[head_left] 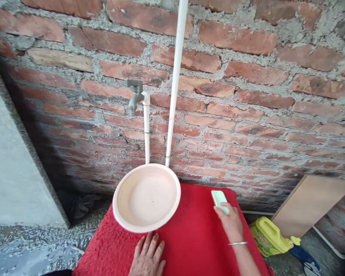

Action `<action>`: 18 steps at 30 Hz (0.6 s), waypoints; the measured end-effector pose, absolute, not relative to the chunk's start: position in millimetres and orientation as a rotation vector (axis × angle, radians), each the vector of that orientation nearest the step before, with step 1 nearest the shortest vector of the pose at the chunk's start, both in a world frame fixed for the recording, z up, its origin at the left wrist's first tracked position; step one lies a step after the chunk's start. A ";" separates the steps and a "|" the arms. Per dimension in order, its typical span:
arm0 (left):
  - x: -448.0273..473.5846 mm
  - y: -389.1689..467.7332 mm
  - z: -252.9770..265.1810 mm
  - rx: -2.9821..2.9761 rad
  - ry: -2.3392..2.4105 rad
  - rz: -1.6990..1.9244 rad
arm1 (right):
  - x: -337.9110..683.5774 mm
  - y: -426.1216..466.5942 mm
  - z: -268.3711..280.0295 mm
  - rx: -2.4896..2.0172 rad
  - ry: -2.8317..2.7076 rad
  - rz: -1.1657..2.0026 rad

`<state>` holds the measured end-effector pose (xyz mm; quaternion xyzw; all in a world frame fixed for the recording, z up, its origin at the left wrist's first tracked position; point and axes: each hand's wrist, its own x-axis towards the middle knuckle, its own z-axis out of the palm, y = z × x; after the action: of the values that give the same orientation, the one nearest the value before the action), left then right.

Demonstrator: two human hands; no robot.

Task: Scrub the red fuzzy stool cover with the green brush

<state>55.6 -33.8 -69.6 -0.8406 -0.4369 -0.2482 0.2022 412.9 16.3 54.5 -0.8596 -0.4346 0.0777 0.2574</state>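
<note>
My left hand (148,255) lies flat on the red cloth (195,237), its fingers stretched out just below the rim of a basin. That round, cream-coloured basin (149,197) stands on the cloth at the back left, with only a tiny dark speck visible inside. On the right side of the cloth, my right hand (232,222), with a silvery bangle at the wrist, is closed around the near end of a pale green oblong block (220,197) with rounded corners. The block's underside is hidden, so I cannot tell whether it has bristles.
Behind the cloth rises a brick wall (235,36) with a metal tap (135,94) and a white pipe (176,69). A yellow jug (268,235) and a wooden board (310,203) are at the right. A pale slab (14,165) stands left above a wet floor (31,253).
</note>
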 end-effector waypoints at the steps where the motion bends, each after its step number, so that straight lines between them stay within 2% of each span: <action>1: 55.4 -34.0 -73.3 -2.368 -1.238 -0.674 | 386.1 16.6 49.9 -2.242 -1.228 0.251; 5: 54.7 -33.6 -82.4 -2.447 -1.302 -0.617 | 288.2 15.6 37.1 -2.027 -1.515 0.306; 8: 56.4 -33.4 -81.1 -2.501 -1.358 -0.586 | 266.9 11.6 33.2 -2.021 -1.699 0.187; 11: 60.4 -34.6 -71.5 -2.586 -1.456 -0.510 | 306.1 2.9 34.2 -2.137 -1.685 0.074; 18: 69.0 -39.4 -28.6 -2.793 -1.704 -0.335 | 461.3 -50.1 68.4 -2.497 -1.195 -0.037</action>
<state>69.0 -39.4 -28.6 -0.8469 -0.5168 -0.1016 -0.0737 461.3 -50.1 68.4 -0.8863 -0.4240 -0.0133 0.1855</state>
